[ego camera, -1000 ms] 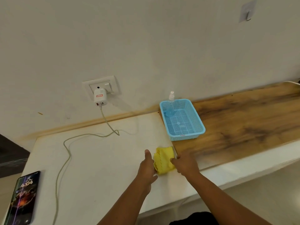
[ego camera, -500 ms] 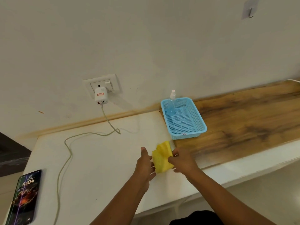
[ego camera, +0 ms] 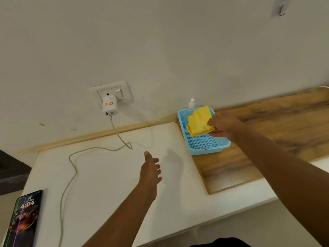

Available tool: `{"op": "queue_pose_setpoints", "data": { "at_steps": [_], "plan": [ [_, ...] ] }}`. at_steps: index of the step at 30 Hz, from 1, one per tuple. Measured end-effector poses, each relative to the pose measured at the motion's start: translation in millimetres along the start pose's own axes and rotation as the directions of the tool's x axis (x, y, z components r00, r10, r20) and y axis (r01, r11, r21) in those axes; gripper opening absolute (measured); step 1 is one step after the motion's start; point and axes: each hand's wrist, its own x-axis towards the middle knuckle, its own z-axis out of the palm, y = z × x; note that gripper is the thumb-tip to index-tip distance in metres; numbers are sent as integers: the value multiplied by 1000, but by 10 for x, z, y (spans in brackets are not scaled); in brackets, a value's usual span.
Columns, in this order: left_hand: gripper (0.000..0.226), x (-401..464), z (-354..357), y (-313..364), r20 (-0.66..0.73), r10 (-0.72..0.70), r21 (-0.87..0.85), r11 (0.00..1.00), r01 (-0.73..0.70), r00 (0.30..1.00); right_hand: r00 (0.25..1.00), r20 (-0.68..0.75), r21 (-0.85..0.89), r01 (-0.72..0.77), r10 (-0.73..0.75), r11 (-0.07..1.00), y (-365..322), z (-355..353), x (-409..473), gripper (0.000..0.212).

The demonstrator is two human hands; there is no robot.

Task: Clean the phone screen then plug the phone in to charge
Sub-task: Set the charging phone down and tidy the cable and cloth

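Observation:
The phone (ego camera: 23, 220) lies face up at the counter's near left corner, its screen lit and showing 4:04. A white charger (ego camera: 110, 105) sits in the wall socket, and its pale cable (ego camera: 74, 168) snakes across the white counter toward the phone. My right hand (ego camera: 222, 124) grips a folded yellow cloth (ego camera: 200, 121) and holds it over the blue mesh basket (ego camera: 210, 147). My left hand (ego camera: 151, 171) hovers empty above the counter's middle with fingers apart. A small spray bottle (ego camera: 191, 103) stands at the basket's far edge, mostly hidden by the cloth.
A wooden board (ego camera: 267, 139) covers the counter's right part under the basket. A hook (ego camera: 280, 8) hangs high on the wall. The counter's front edge runs along the lower right.
My right hand lifted the yellow cloth off the counter and carried it back over the blue basket. My left hand let go of the cloth and stayed near the middle.

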Motion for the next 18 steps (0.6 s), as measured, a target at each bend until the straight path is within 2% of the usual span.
{"op": "queue_pose_setpoints", "data": {
  "at_steps": [4,8,9,12,15,18],
  "plan": [
    [62,94,-88,-64,-18,-15,-20,1000,14,1000,992,-16,-104,-125,124,987,138,60,324,41],
    [61,171,-150,-71,-41,3,-10,1000,-3,999,987,-55,-223,-159,150,962,318,141,508,9],
    [61,192,-165,-72,-48,10,-7,1000,-10,999,988,-66,-257,-155,143,954,362,146,557,11],
    [61,221,-202,-86,-50,17,-3,1000,-17,999,993,-87,-400,-106,77,910,452,148,651,23],
    [61,219,-223,-105,-47,19,5,1000,-18,999,990,-132,-660,-44,-58,750,494,167,630,27],
    [61,233,-242,-117,-54,32,19,999,-31,998,976,-145,-764,-8,-160,645,566,196,620,24]
  ]
}}
